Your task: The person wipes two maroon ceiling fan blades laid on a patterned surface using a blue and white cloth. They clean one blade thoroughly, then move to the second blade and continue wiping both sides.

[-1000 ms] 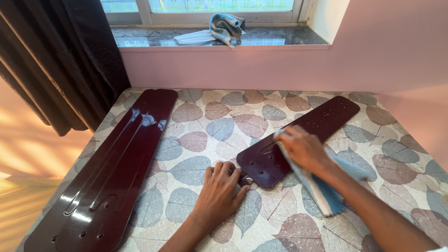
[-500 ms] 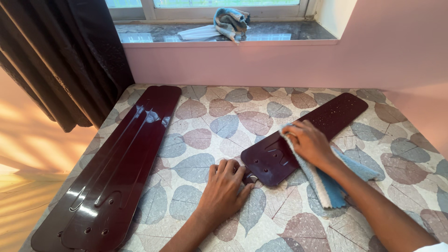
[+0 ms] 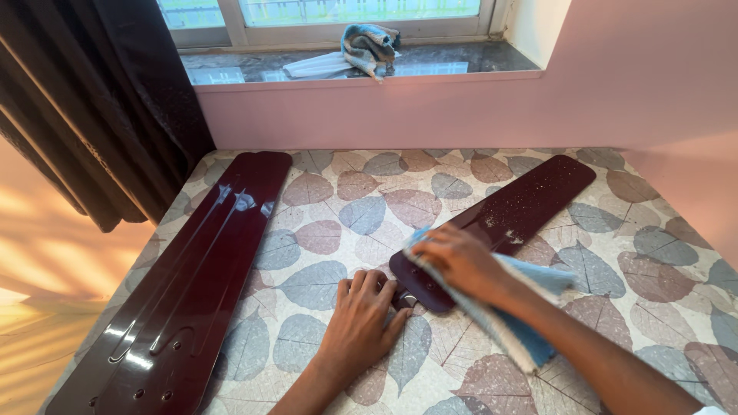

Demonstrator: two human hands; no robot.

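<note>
On a surface covered in a leaf-patterned sheet (image 3: 338, 184), seen from the wearer's head, the view runs from left to right. Far left hangs a dark curtain (image 3: 92, 100). Next to it lie glossy maroon fan blades (image 3: 184, 292), stacked lengthwise; two overlapping outlines show, so two is the likely count, though a third beneath cannot be ruled out.

Near the middle, the left hand (image 3: 360, 317) rests palm down, fingers spread and flat, pressing the narrow metal end of a single dusty fan blade (image 3: 530, 200) against the sheet. It pinches nothing; it only pins the blade in place.

Further right, the right hand (image 3: 453, 261) presses a blue and white cloth (image 3: 515, 323) onto that blade, fingers curled over the folded fabric, its loose end trailing under the forearm. Compared with a second ago, this hand and cloth have slid down the blade toward its wider near end, close to the left hand, and the upper stretch of the blade is now uncovered, showing pale dust specks and a small clump of grime. The left hand has hardly moved. Judging from this, the wiping stroke has drawn loosened dirt along the blade, and much dust remains on the far end.

At the top, on the window sill (image 3: 461, 65), sits one crumpled blue striped rag (image 3: 371, 42) beside some white pieces.

Counted: two hands, two cloths, one separate blade, one stack.
</note>
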